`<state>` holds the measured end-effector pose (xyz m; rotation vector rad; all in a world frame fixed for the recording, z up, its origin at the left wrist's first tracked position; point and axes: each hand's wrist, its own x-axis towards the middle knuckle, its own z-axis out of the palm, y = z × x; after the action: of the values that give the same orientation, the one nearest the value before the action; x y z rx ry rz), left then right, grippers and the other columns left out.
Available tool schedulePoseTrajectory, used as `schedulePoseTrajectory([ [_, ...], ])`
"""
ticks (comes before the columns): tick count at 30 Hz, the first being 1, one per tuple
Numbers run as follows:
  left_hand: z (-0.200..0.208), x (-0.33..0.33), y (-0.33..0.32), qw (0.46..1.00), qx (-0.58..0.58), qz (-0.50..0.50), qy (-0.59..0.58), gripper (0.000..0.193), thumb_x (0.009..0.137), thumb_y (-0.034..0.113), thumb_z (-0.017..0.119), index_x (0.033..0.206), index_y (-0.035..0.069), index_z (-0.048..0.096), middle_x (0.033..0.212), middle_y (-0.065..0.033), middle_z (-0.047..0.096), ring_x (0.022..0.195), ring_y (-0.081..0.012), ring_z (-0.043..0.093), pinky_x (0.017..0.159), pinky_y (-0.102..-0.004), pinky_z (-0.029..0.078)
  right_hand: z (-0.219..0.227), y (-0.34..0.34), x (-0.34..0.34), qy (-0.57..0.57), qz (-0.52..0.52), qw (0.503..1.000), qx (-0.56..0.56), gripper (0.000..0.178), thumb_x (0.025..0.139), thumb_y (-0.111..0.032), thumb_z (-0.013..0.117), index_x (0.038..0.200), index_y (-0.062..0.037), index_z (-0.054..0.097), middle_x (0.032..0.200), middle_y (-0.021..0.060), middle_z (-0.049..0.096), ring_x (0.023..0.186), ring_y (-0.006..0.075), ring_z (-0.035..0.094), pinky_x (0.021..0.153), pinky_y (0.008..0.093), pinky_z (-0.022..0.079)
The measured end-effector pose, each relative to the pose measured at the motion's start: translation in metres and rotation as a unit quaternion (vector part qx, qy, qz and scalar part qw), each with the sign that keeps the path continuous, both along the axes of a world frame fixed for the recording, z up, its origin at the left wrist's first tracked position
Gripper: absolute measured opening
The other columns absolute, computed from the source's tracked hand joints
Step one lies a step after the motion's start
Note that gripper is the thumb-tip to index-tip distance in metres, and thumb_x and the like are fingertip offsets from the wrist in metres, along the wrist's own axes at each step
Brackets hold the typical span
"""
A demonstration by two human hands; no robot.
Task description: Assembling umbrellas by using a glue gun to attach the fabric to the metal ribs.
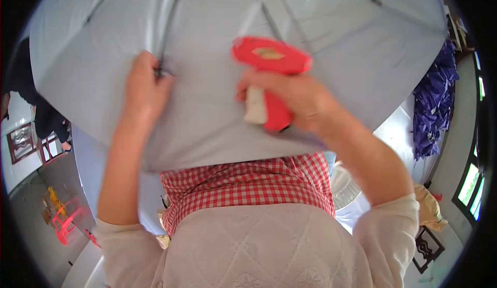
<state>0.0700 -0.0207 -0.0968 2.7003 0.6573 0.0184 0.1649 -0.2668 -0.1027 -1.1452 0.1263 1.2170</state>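
A spread umbrella (pixel 207 127) fills the upper view, its silver-grey inner side toward me and several thin black ribs running up across it. My left hand (pixel 146 83) is closed on one black rib (pixel 168 39), thumb and fingers pinching it near a small dark joint. In my right hand (pixel 295 94) is a red gun-shaped tool (pixel 272 55) with a cream-coloured part below its head. It is held in front of the cloth, to the right of the gripped rib. Blur hides the tool's exact kind and whether it touches the umbrella.
Bunched purple cloth (pixel 437 99) hangs at the right, near windows. A red plastic chair (pixel 70 220) stands on the floor at the left, below a person in dark clothes (pixel 46 112). A brown bag (pixel 429 207) and a pale ribbed container (pixel 344 187) are at the right.
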Motion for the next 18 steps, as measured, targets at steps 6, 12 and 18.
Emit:
schedulePoseTrajectory([
  [6,0.004,0.037,0.095,0.944,0.327,-0.036,-0.041,0.032,0.08,0.007,0.063,0.109,-0.001,0.053,0.108,-0.0205,0.054,0.102,-0.0375,0.054,0.084,-0.0454,0.046,0.0,0.001,0.034,-0.079,-0.031,0.996,-0.005,0.023,0.088,-0.026,0.064,0.094,-0.0032,0.063,0.086,0.009,0.065,0.079,0.0184,0.063,0.068,0.0328,0.054],
  [12,-0.029,0.103,-0.015,0.979,-0.006,-0.069,-0.194,0.036,0.083,0.007,0.062,0.118,-0.001,0.054,0.103,-0.0216,0.061,0.096,-0.0392,0.059,0.081,-0.0434,0.049,-0.028,0.049,0.042,-0.054,-0.082,0.995,0.028,0.022,0.087,-0.023,0.065,0.097,-0.0031,0.06,0.087,0.0102,0.065,0.081,0.0223,0.065,0.071,0.0362,0.054],
  [18,-0.036,0.098,-0.024,0.972,-0.081,-0.05,-0.216,0.038,0.08,-0.002,0.061,0.118,0.0,0.055,0.095,-0.0203,0.064,0.087,-0.0386,0.062,0.074,-0.0425,0.049,-0.03,0.072,0.083,-0.141,-0.148,0.977,0.06,0.023,0.085,-0.02,0.065,0.097,-0.0007,0.06,0.086,0.0121,0.065,0.081,0.0242,0.067,0.069,0.0368,0.055],
])
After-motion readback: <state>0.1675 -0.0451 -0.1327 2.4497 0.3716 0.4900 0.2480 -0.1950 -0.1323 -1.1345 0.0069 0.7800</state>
